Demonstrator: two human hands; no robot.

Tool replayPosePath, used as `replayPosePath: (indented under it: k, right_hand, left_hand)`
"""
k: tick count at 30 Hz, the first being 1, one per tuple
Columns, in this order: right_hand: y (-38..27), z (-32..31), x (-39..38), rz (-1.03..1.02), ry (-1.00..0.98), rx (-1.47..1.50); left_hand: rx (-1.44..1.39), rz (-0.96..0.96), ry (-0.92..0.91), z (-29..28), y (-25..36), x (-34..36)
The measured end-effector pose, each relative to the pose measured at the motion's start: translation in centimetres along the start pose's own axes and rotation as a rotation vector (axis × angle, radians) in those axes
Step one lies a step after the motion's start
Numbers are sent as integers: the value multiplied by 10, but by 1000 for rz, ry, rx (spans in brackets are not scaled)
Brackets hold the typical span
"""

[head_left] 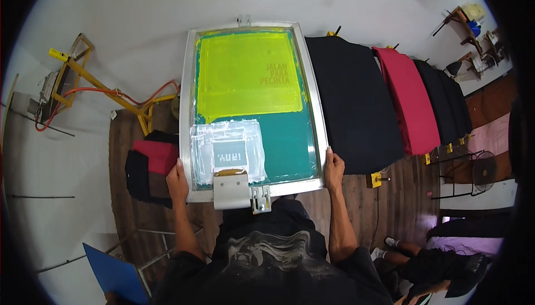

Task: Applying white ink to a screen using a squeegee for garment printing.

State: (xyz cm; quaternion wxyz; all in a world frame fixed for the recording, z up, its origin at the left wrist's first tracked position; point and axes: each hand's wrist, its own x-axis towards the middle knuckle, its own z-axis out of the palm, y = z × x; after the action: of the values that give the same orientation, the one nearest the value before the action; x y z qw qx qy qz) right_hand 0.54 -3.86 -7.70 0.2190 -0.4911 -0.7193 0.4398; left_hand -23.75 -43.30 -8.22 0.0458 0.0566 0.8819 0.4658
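Observation:
Between my two hands is a screen printing frame (312, 98) with a silver metal rim and a green mesh. Yellow-green emulsion or ink covers its far part, with dull lettering showing at the right. White tape and ink smears surround a small lettered patch at the near left. My left hand (178, 182) grips the rim's near left side, fingers closed. On the near right side my right hand (334, 168) is closed round the rim. A metal plate (230, 191) and a clamp bracket (260, 199) sit at the near edge; another bracket (244, 20) is at the far edge.
Rightward runs a row of boards covered in black cloth (354, 104) and red cloth (409, 101). At left stand a yellow metal stand (92, 79) with an orange hose (83, 89) and folded cloths (153, 160). A blue panel (114, 271) is lower left. Another person (429, 269) is lower right.

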Motion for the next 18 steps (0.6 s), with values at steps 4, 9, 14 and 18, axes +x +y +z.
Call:
replayPosePath:
  k: [4, 9, 14, 18]
  right_hand:
    - [-3, 1, -1, 7, 7, -3]
    - [0, 5, 8, -31, 19, -3]
    - [-4, 5, 8, -48, 30, -41]
    - [-1, 14, 5, -83, 66, 10]
  left_hand:
    - [16, -11, 25, 3, -6, 0]
    - [-26, 12, 53, 6, -1, -3]
    - [19, -14, 21, 9, -15, 0]
    - [-55, -56, -28, 2, -48, 7]
